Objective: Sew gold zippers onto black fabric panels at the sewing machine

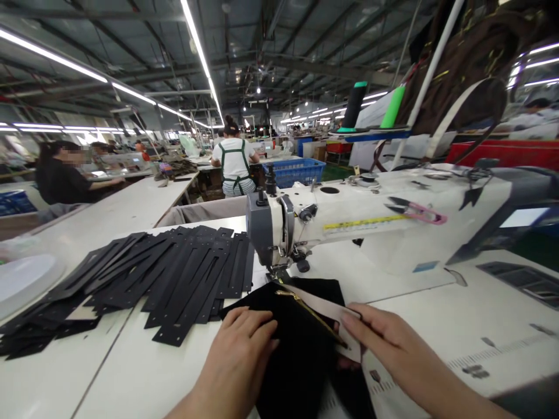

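Note:
A black fabric piece (297, 349) with a gold zipper (305, 308) lies under the needle area of a white sewing machine (384, 233). Along the zipper runs a pale strip (321, 305), one end of it near the presser foot. My left hand (240, 355) rests on the left part of the fabric, fingers bent and pressed on it. Between the thumb and fingers of my right hand (384, 337) is the lower end of the pale strip; some of those fingers are hidden beneath it.
Many black slotted pieces (187, 279) lie spread on the table left of the machine. Pink-handled snips (419, 212) sit on the machine arm. Thread cones (393, 107) stand behind it. A blue basket (297, 171) and people at other tables are farther back.

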`<state>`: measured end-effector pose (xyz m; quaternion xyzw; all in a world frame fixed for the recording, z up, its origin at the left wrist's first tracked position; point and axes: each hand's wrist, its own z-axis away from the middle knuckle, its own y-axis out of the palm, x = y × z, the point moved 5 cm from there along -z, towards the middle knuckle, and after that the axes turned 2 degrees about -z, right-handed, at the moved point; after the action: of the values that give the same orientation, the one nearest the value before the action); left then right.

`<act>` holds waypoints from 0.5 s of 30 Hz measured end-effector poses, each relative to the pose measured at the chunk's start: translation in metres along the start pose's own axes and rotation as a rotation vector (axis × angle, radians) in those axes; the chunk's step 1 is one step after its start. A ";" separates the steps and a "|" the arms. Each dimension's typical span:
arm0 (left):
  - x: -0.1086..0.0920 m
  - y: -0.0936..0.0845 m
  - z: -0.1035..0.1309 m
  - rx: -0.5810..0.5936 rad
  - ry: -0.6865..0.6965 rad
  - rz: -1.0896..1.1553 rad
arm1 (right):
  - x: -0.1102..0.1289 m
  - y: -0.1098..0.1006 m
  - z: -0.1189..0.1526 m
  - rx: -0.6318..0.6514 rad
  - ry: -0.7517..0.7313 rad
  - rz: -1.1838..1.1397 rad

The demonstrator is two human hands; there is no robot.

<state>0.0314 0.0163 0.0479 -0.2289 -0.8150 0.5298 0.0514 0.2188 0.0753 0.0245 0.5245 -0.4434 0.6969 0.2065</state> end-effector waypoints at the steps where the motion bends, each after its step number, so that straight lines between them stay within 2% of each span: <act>1: 0.000 -0.002 -0.002 -0.016 -0.022 0.021 | 0.003 -0.001 -0.001 -0.033 -0.015 0.028; 3: 0.002 -0.002 -0.007 -0.033 -0.064 0.052 | 0.011 -0.001 -0.001 -0.057 -0.102 0.151; 6: 0.007 0.010 -0.020 -0.011 -0.117 0.075 | 0.026 0.003 0.004 -0.054 -0.297 0.268; 11: 0.012 0.026 -0.040 0.028 -0.102 0.049 | 0.048 0.009 0.015 -0.162 -0.570 0.496; 15: 0.011 0.022 -0.032 -0.021 -0.060 0.052 | 0.036 0.012 0.021 -0.297 -0.763 0.646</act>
<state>0.0392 0.0555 0.0406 -0.2346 -0.8154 0.5291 0.0107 0.2083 0.0454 0.0542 0.5428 -0.7203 0.4141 -0.1230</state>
